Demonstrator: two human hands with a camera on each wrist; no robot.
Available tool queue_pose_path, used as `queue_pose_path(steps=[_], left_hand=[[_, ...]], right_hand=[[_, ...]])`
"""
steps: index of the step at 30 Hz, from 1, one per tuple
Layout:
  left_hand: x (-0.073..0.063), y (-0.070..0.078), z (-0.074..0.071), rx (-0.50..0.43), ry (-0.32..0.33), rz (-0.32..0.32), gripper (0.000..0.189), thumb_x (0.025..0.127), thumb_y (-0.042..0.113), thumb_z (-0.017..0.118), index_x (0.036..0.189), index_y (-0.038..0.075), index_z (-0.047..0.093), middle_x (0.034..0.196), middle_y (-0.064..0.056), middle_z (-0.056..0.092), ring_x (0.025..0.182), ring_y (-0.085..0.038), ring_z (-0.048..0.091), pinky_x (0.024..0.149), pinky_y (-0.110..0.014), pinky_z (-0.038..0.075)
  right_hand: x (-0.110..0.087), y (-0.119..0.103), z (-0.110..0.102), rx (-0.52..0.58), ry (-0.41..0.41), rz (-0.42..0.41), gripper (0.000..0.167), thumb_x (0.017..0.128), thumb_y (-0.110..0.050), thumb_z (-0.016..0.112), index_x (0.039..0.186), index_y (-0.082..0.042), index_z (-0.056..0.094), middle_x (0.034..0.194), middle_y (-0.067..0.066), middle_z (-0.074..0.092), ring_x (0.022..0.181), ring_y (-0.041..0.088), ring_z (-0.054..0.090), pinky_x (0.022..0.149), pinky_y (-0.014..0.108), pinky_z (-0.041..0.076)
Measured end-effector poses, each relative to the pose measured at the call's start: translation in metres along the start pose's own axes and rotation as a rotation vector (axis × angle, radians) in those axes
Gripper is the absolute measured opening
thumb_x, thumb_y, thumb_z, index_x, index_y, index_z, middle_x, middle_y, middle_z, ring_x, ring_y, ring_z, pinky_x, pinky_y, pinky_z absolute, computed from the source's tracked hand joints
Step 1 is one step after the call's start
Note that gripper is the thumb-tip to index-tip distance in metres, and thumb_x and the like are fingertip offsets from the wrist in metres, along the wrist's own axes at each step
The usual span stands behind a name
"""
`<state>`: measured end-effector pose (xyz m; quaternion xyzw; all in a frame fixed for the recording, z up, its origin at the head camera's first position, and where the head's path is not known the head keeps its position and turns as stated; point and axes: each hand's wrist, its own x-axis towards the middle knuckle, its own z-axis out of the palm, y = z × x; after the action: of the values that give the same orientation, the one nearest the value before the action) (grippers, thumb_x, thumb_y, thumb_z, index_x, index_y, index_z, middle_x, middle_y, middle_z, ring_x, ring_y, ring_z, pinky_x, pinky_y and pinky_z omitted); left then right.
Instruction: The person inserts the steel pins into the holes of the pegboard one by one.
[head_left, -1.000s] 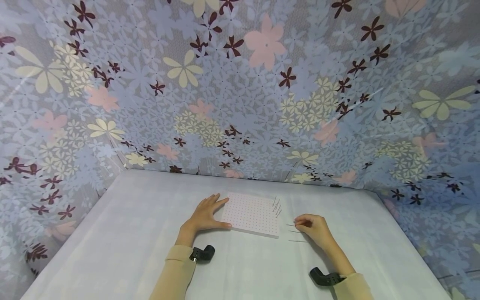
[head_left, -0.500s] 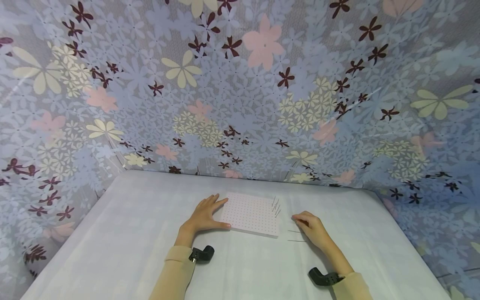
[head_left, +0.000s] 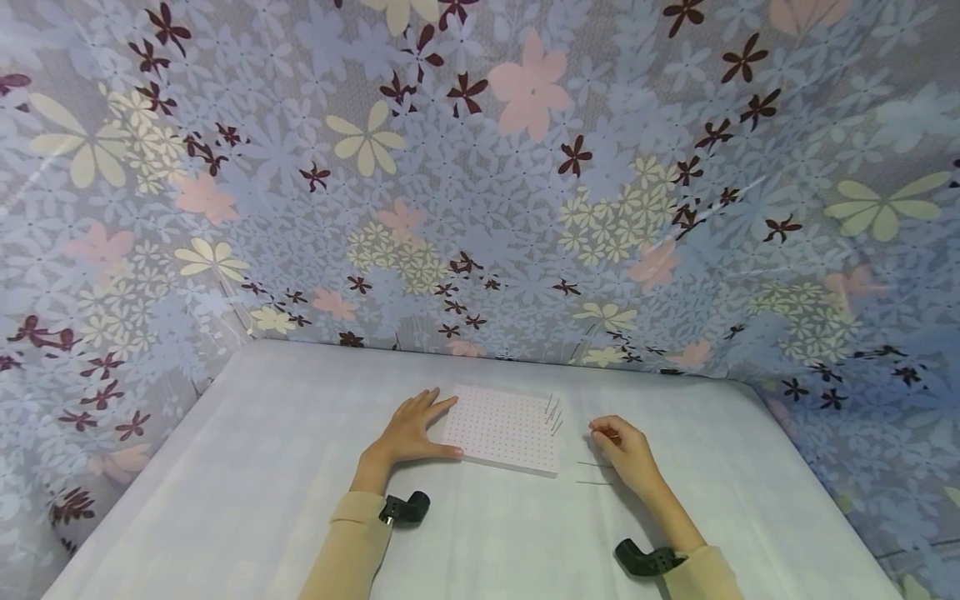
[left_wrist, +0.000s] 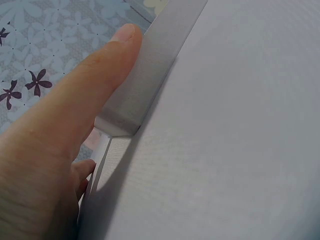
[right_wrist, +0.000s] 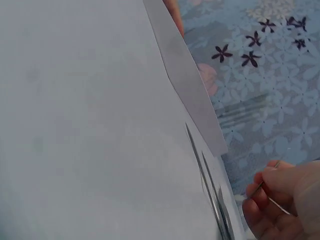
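Observation:
A white square board with a grid of small dots lies on the table. My left hand rests at its left side with fingers spread. In the left wrist view, the thumb lies against the board's side face. Several thin needles stand slanted along the board's right edge. To the right of the board, my right hand is raised a little and pinches a needle between thumb and fingers. Two more needles lie on the table below that hand.
A white cloth covers the table. Floral fabric hangs behind it and at both sides. Dark camera mounts sit on both wrists.
My right hand has picked up the uppermost of the loose needles and risen slightly away from the table. The left hand and the board have stayed put.

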<state>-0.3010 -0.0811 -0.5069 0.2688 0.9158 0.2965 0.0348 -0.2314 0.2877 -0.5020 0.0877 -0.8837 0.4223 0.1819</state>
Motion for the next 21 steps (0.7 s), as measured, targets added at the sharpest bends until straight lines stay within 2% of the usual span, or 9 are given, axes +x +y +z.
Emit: queue_pose_path(steps=[4, 14, 21], left_hand=[[0.000, -0.001, 0.001, 0.015, -0.004, -0.003, 0.095, 0.067, 0.057, 0.077, 0.147, 0.023, 0.038, 0.157, -0.020, 0.024, 0.145, -0.042, 0.020, 0.119, -0.057, 0.015], [0.000, 0.000, 0.001, 0.016, -0.012, -0.008, 0.096, 0.067, 0.057, 0.077, 0.147, 0.023, 0.037, 0.157, -0.019, 0.023, 0.145, -0.041, 0.020, 0.120, -0.056, 0.014], [0.001, -0.002, 0.002, 0.014, -0.013, -0.016, 0.095, 0.067, 0.056, 0.078, 0.147, 0.024, 0.037, 0.158, -0.018, 0.022, 0.146, -0.040, 0.018, 0.120, -0.056, 0.013]], right_hand=[[0.000, -0.014, 0.004, 0.044, -0.005, 0.053, 0.009, 0.088, -0.001, 0.065, 0.095, 0.004, 0.066, 0.089, 0.014, 0.070, 0.078, -0.004, 0.058, 0.070, 0.016, 0.053], [-0.001, -0.067, 0.007, 0.206, -0.036, 0.077, 0.006, 0.083, 0.009, 0.064, 0.089, 0.011, 0.063, 0.085, 0.025, 0.067, 0.072, 0.008, 0.066, 0.066, 0.014, 0.053], [-0.001, -0.074, 0.011, 0.192, -0.013, 0.007, 0.004, 0.082, 0.008, 0.067, 0.085, 0.009, 0.064, 0.080, 0.023, 0.068, 0.069, 0.017, 0.066, 0.064, 0.017, 0.053]])
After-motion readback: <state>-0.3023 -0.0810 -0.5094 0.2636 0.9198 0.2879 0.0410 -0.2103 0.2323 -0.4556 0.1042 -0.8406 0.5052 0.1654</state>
